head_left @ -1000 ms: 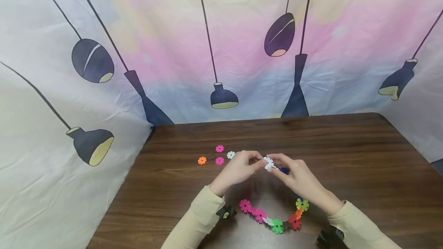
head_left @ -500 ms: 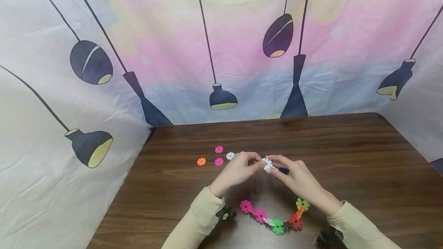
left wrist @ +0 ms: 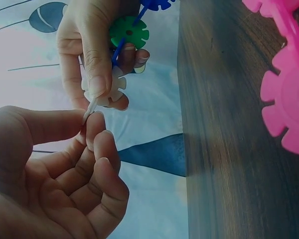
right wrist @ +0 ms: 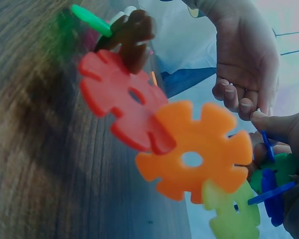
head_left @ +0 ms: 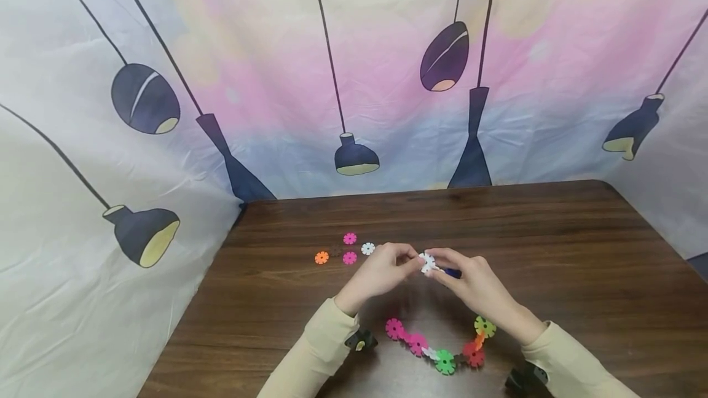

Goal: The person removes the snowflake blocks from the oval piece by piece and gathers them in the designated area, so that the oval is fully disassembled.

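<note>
Both hands meet above the table, working on white notched snowflake discs. My right hand [head_left: 481,281] pinches a white snowflake disc [head_left: 428,262] between thumb and fingers. My left hand [left wrist: 65,184] pinches a second white disc [left wrist: 91,107], seen edge-on and touching the first. From the right hand a linked chain runs on through blue discs and a green disc [left wrist: 124,34]. It hangs down past a yellow-green disc [head_left: 485,326], an orange disc [right wrist: 219,134], a red disc [right wrist: 104,82] and a green disc [head_left: 445,362] to pink discs [head_left: 417,344]. The fingers partly hide the joint.
Several loose discs lie beyond the left hand: an orange one [head_left: 321,258], two pink ones [head_left: 350,239], a white one [head_left: 367,249] and a dark brown one [head_left: 335,251]. The brown wooden table [head_left: 265,324] ends at a printed cloth backdrop [head_left: 287,109].
Both hands keep the same hold at almost the same spot. The hanging chain sways very slightly to the right.
</note>
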`<state>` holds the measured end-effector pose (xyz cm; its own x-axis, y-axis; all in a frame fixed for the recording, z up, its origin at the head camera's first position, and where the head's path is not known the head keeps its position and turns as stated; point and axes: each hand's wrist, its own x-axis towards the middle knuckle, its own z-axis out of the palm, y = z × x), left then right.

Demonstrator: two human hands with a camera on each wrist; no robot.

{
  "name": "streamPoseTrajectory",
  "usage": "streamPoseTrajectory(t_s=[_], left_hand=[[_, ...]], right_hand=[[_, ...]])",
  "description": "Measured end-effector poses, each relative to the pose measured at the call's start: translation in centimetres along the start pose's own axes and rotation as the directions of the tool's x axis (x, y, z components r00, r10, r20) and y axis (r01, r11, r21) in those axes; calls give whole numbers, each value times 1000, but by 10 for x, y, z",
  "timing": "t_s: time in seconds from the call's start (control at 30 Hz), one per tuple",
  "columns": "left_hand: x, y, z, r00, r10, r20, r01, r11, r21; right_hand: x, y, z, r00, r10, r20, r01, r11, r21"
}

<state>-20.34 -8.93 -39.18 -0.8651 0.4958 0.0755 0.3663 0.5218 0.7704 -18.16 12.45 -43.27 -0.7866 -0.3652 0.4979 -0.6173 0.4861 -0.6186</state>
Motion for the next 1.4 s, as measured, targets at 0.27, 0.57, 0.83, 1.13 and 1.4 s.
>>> streamPoseTrajectory(t_s=[0.27,0.57,0.83,1.13,1.4], left_hand=[[-1,5,-3,1000,0,-3,0,1000,5],[-2,3,0,1000,-17,-5,17,1000,6],[-1,3,-3,999,2,-42,-3,1000,-29],[-2,3,-7,999,-18,-43,16,999,-42],[-1,0,-6,998,-5,63,9,999,-52]], right_hand=[[1,-1,1,1000,2,-14,-2,1000,1],[0,-4,2,1000,11,-17,-11,1000,-3],[2,-5,2,998,12,-67,-11,1000,18],[2,-4,2,993,111,-32,-110,994,15],[1,-1,4,999,4,-44,-2,999,52]])
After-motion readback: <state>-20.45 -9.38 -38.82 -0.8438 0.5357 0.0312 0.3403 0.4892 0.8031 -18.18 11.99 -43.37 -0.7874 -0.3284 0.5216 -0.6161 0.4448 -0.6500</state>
